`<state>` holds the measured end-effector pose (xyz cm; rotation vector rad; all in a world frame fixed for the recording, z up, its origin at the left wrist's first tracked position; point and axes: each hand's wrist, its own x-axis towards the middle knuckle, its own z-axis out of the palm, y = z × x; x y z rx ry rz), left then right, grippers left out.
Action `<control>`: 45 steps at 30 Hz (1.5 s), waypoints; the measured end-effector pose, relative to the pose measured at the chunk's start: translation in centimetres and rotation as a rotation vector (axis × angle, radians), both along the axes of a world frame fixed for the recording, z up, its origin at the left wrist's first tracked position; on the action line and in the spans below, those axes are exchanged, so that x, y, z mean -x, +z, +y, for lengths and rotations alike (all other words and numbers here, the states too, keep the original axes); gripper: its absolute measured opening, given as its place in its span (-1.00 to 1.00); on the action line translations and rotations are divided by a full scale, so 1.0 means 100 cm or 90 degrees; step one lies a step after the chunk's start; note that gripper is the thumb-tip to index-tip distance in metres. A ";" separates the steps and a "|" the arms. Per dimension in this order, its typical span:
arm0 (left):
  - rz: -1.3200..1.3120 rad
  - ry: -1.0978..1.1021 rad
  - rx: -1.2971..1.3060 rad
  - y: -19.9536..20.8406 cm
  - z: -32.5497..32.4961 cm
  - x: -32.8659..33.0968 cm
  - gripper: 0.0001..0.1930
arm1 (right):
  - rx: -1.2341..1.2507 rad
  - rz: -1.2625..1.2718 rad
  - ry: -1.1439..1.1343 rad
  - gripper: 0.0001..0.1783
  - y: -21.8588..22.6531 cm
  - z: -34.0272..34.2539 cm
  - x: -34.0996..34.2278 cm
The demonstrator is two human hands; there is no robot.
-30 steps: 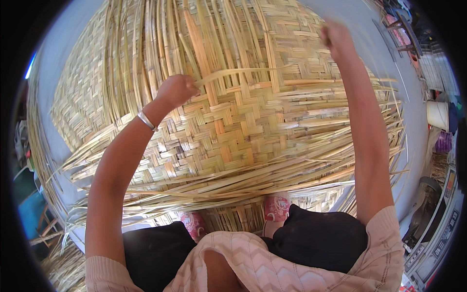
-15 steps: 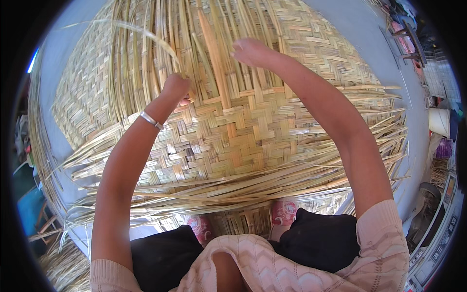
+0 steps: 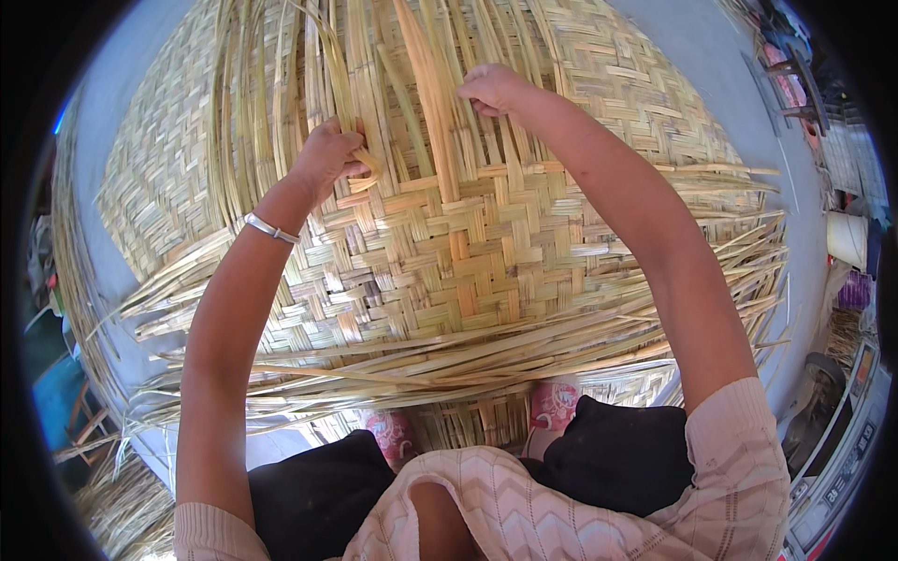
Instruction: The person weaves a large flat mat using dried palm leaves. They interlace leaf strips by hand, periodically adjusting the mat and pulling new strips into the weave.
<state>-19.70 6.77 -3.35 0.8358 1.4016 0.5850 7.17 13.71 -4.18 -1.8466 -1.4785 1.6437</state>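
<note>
A large woven mat of pale split-cane strips (image 3: 486,276) spreads out before me in a diagonal weave. My left hand (image 3: 325,161) is closed on a cane strip (image 3: 372,168), which bends in a loop beside the fingers at the edge of the finished weave. Farther right, my right hand (image 3: 493,89) is closed in a pinch over the lengthwise strips; whatever may be between its fingertips is too small to make out. A wide orange-tan strip (image 3: 432,103) lies lengthwise between the two hands.
Loose strip ends (image 3: 468,360) run across the mat's near side, in front of my patterned shoes (image 3: 388,435). More long strips (image 3: 70,215) lie on the floor at the left. At the far right stand a dark wooden stool (image 3: 795,89) and a white container (image 3: 847,236).
The strip by my left hand, earlier arching out to the left, now runs up and away along the mat. My left hand has shifted slightly left and farther away; my right hand has moved slightly right.
</note>
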 end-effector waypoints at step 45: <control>-0.248 -0.119 0.115 -0.014 0.018 -0.006 -0.73 | 0.184 0.463 0.178 -0.46 0.055 0.000 0.021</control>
